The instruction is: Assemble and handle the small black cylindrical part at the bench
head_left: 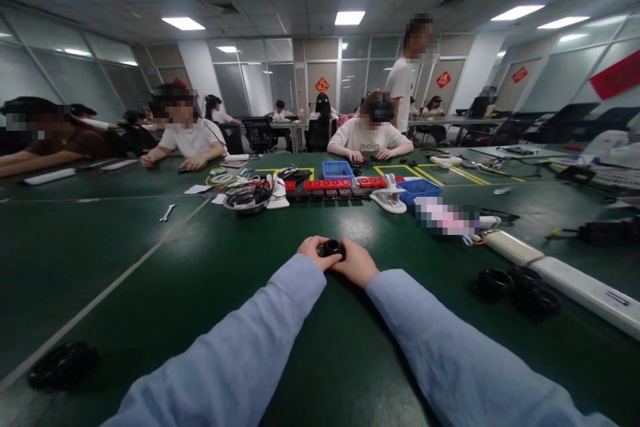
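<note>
Between my two hands, over the green tabletop (200,260), is a small black ring-shaped thing (332,247) with a round opening facing up; its exact kind I cannot make out. My left hand (314,252) closes on its left side, thumb along the near edge. From the right, my right hand (356,263) grips it, with its thumb close to the left one. The far fingers of both hands are partly hidden. Similar glossy black rings (494,283) lie in a cluster to the right, and a larger black coil (63,365) rests at the lower left.
Ahead stand a red and black power strip (330,185), blue trays (338,170), white clamp bases (390,195) and a bowl of black parts (247,199). A wrench (168,213) lies left. A long white case (570,277) runs along the right. Several people sit across the table.
</note>
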`<state>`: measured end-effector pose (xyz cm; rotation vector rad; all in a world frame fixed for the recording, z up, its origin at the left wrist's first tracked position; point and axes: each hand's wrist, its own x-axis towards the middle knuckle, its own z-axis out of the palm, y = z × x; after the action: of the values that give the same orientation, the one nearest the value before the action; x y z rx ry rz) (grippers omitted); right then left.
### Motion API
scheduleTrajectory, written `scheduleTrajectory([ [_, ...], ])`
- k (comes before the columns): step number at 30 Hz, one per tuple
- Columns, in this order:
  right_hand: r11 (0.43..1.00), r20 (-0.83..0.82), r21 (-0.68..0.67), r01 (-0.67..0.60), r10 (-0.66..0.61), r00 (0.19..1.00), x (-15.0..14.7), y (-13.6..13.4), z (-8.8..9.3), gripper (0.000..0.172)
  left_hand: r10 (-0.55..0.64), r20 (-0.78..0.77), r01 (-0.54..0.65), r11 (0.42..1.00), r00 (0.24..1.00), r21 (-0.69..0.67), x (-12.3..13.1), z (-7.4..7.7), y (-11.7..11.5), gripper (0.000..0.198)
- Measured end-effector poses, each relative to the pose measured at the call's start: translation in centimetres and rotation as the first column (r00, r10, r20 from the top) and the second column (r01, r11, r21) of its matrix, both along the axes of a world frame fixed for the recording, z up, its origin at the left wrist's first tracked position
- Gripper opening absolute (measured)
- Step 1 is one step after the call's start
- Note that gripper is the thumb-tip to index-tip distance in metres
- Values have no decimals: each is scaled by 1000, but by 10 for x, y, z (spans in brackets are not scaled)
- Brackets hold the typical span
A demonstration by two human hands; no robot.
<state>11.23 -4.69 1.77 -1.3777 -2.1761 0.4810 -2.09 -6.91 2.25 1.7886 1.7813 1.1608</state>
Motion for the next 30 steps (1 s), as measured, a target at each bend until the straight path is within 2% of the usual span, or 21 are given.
scheduleTrajectory([
  [2,999,-12,-16,-35,35,999,1,-1,3,39,-67,11,67,998,998,6,-4,-3,3,43],
  [5,963,-116,-109,-245,232,966,9,4,7,54,-211,51,213,976,976,-37,-13,-7,8,45],
  [8,848,-241,-243,-471,417,876,18,13,9,49,-308,105,318,944,946,-94,-18,-8,11,46],
  [10,778,-302,-310,-547,465,832,21,17,10,43,-326,137,342,933,935,-114,-19,-8,12,47],
  [12,746,-335,-335,-575,477,813,22,19,11,43,-325,161,345,932,932,-113,-19,-8,12,46],
  [19,721,-356,-369,-587,474,805,22,15,16,44,-312,152,330,937,938,-117,-17,-6,10,49],
  [24,722,-379,-398,-566,433,818,21,13,17,45,-299,176,321,940,938,-118,-15,-5,9,47],
  [30,737,-356,-381,-559,441,824,20,15,15,43,-309,187,331,938,933,-105,-14,-5,8,48],
])
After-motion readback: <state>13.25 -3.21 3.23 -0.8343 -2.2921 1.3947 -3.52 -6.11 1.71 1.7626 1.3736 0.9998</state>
